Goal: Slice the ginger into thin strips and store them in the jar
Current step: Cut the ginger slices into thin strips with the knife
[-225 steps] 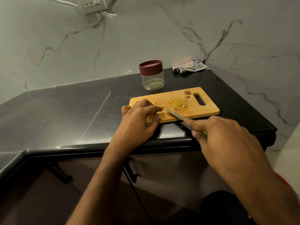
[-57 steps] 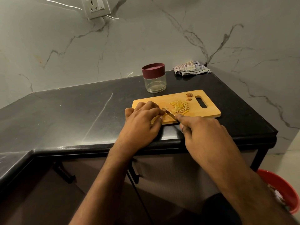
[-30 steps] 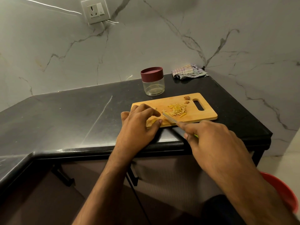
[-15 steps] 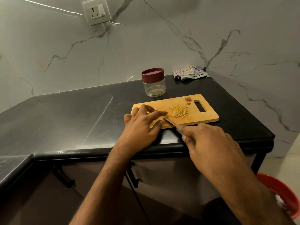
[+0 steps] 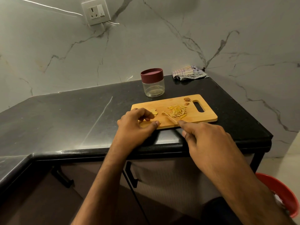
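A wooden cutting board [image 5: 206, 116] lies near the counter's front edge. On it a pile of thin ginger strips [image 5: 177, 111] sits at the middle, and flat ginger slices [image 5: 153, 111] lie to the left. My left hand [image 5: 135, 125] rests on the board's left end, thumb and curled fingers pinching a pale ginger slice [image 5: 145, 125] flat on the wood. My right hand [image 5: 206, 140] grips a knife [image 5: 170, 118], handle hidden in the palm; its blade tip lies beside the strips. Behind the board stands a glass jar [image 5: 153, 88] with a maroon lid on.
Two brown ginger scraps [image 5: 187, 99] lie by the board's handle slot. A striped cloth [image 5: 188, 73] is bunched in the back corner. The black counter [image 5: 73, 114] extends left. A red basin [image 5: 282, 194] sits on the floor at the right. A wall socket [image 5: 95, 11] is above.
My left hand has drawn back to the left, uncovering the ginger slices. The knife blade has shifted up towards the pile of strips.
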